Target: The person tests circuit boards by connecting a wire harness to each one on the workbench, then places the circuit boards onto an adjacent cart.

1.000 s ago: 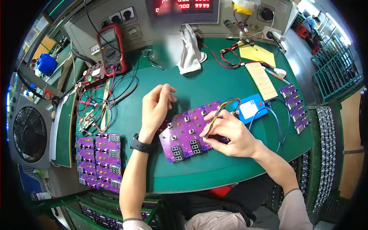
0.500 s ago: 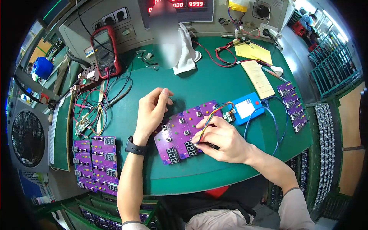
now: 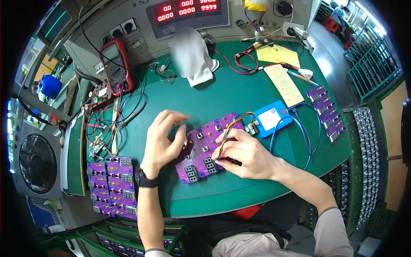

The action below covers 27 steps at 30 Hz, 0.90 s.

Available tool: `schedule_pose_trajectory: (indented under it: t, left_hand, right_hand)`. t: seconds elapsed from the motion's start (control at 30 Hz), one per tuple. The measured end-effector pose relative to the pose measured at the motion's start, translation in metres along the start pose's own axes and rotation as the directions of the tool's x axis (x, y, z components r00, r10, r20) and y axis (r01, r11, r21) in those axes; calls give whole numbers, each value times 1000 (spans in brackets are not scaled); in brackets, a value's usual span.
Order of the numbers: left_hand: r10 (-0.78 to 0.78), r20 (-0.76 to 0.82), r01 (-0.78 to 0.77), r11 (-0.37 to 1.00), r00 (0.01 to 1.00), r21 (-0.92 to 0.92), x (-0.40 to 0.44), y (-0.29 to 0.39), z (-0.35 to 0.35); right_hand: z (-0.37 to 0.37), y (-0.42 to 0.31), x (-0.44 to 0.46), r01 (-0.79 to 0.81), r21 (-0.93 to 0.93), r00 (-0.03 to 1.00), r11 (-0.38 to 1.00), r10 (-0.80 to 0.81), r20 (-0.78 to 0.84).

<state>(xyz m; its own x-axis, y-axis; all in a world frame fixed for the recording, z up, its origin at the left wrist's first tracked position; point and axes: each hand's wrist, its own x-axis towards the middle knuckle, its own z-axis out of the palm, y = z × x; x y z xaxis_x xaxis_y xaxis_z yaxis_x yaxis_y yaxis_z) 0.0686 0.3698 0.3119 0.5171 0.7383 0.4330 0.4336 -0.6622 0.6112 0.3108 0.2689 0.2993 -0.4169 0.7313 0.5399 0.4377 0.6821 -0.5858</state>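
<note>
A purple circuit board panel (image 3: 198, 148) with three-digit displays and push buttons lies on the green mat. My left hand (image 3: 163, 139) is at the panel's left edge, its fingers spread and thumb over the board; whether it touches cannot be told. My right hand (image 3: 246, 155) pinches the end of a multicoloured wire cable (image 3: 231, 127) against the panel, just right of a display. The fingers hide the cable's tip. From there the cable runs back to a small connector board on a blue box (image 3: 273, 119) with a white label.
More purple boards lie in stacks at left (image 3: 113, 186) and in a row at right (image 3: 326, 112). A red multimeter (image 3: 115, 64) stands behind tangled leads (image 3: 112, 124). White gloves (image 3: 200, 78) and yellow paper (image 3: 278, 55) lie at the back, below a power supply display (image 3: 187, 13).
My left hand has opened its fingers and brought its thumb down over the panel's left edge. My right hand keeps its pinch at the same spot. The camera view has tilted slightly.
</note>
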Motion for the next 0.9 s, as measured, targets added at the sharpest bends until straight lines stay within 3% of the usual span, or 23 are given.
schedule_pose_trajectory:
  t: [0.23, 0.9]
  left_hand:
    - [108, 38, -111, 990, 993, 91, -3, 20, 6]
    - [29, 152, -39, 997, 988, 61, -3, 14, 11]
  right_hand:
    - [-2, -2, 0, 5, -25, 1000, 1000, -5, 6]
    - [-2, -10, 2, 50, -142, 998, 989, -53, -18]
